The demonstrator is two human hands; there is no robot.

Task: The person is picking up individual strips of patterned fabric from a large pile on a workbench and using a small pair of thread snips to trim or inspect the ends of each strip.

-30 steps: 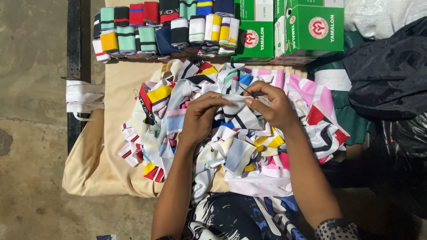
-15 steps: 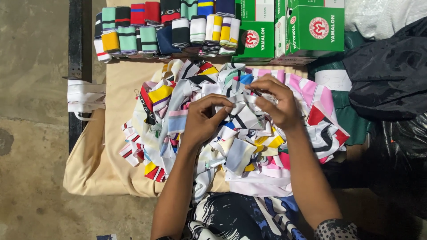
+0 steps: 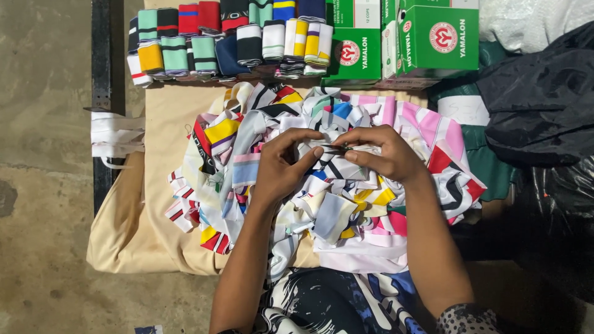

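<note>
A loose heap of striped, many-coloured fabric strips lies on a beige cloth in front of me. Both hands meet over the middle of the heap. My left hand pinches a white strip with dark stripes between thumb and fingers. My right hand grips the same strip from the right, fingertips almost touching the left ones. Something small and dark shows between the fingertips; I cannot tell what it is.
Neatly folded striped bands stand in rows at the far edge. Green cardboard boxes sit beside them at the back right. A black bag lies on the right, white strips on the left, concrete floor beyond.
The hands have shifted slightly on the heap and drawn together again, fingertips now closed on the white striped strip at the centre.
</note>
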